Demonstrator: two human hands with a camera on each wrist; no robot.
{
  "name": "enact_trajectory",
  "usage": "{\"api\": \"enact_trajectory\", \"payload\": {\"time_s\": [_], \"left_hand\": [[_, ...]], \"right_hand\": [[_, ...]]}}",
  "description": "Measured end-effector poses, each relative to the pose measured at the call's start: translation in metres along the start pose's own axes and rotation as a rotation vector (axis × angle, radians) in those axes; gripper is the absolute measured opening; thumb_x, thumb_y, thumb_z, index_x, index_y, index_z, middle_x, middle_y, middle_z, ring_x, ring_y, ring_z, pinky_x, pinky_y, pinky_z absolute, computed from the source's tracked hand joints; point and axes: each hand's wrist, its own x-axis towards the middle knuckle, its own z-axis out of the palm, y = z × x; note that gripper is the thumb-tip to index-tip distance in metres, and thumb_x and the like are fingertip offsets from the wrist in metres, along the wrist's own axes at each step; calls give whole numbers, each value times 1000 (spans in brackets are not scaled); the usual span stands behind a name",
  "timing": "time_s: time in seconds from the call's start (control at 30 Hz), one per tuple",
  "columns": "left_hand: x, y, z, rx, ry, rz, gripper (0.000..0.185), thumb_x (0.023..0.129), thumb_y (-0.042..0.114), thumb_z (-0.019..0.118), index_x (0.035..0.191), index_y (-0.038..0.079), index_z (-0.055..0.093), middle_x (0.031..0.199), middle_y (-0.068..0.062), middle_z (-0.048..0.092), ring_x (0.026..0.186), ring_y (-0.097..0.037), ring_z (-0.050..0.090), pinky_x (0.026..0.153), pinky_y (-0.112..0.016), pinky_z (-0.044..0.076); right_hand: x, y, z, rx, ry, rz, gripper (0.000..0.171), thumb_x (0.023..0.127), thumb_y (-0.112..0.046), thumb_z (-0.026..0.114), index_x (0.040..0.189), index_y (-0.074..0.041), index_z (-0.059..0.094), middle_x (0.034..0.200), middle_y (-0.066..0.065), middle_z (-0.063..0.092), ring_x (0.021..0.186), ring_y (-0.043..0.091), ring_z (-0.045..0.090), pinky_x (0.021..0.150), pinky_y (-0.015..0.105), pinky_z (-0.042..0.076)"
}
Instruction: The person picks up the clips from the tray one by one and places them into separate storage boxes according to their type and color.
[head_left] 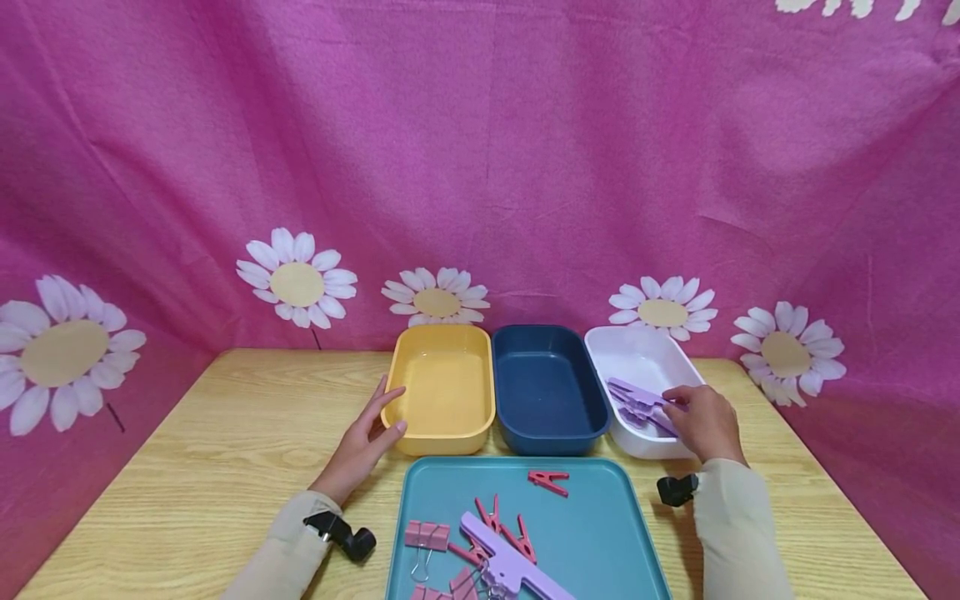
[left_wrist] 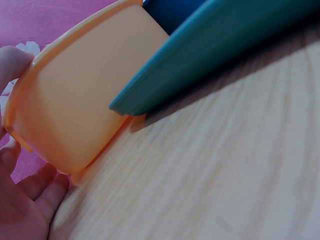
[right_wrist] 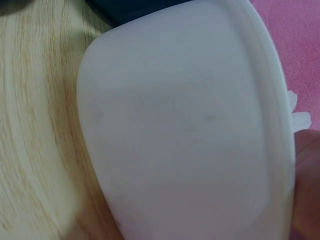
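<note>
Already the right hand [head_left: 705,421] pinches a purple clip [head_left: 637,398] over the white bin [head_left: 637,350]; the left hand [head_left: 371,433] rests open against the empty yellow bin [head_left: 442,442]. Judging by the teal tray [head_left: 600,533], pink clips [head_left: 510,533] and more remain unsorted; blue bin [head_left: 547,433] empty

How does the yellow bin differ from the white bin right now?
The yellow bin holds nothing; the white bin holds purple clips. The yellow bin stands leftmost in the row, the white bin rightmost. The left hand touches the yellow bin's outer rim with straight fingers; the right hand reaches into the white bin at the clips. Both are similar rounded rectangular bins.
</note>
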Motion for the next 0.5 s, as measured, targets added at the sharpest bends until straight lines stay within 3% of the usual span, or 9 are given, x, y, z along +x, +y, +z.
{"api": "enact_trajectory", "payload": {"time_s": [0.5], "left_hand": [[0,-1,1,-4,4,3,52,99,20,56,147,10,39,162,-8,4,146,-30,14,113,-42,25]], "right_hand": [[-2,0,0,-18,-6,-17,28,91,-5,58,117,0,67,120,31,58,100,44,49,88,60,40]]}}
